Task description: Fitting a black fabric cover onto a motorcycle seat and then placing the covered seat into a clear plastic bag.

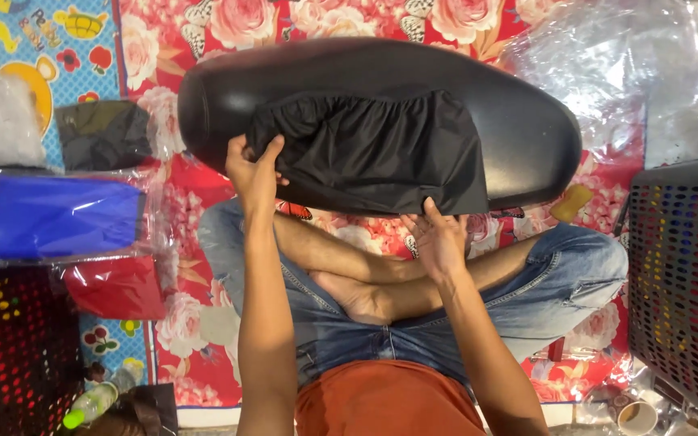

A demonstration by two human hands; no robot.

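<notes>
A long black padded seat (527, 121) lies across a floral mat in front of my crossed legs. A black gathered fabric cover (373, 145) is draped over its middle. My left hand (254, 171) pinches the cover's left edge against the seat. My right hand (438, 238) is at the cover's lower right corner, fingers spread under the hem; whether it grips the fabric is not clear.
Packets of blue (65, 216) and red (115, 287) cloth in clear plastic lie at my left, with a black folded piece (103, 133) above. Perforated baskets stand at left (10, 347) and right (680, 274). Crumpled clear plastic (607, 56) lies top right. A green-capped bottle (90, 404) rests bottom left.
</notes>
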